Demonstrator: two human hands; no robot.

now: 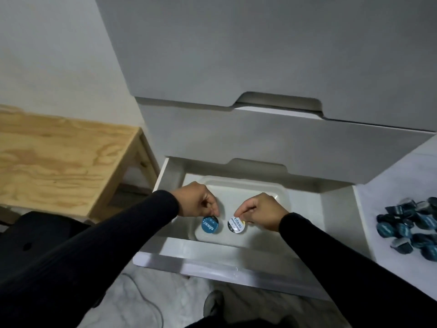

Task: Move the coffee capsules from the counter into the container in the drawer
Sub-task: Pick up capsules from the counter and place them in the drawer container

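Inside open drawer [238, 263], over white container [238, 188]: both hands low, sleeves black. Left hand [197, 201] pinches blue-lidded capsule [209, 225] at its top edge w/ fingertips; capsule hangs just below the hand, lid facing up toward cam. Right hand [261, 210] pinches white-lidded capsule [236, 225] likewise; capsule sits to the left of and below that hand. Two capsules side by side, near but apart, at container's near end. Contact w/ container floor: cannot tell. Remaining capsules, pile [412, 228], lie on white surface [390, 185] right of drawer, well apart from both hands.
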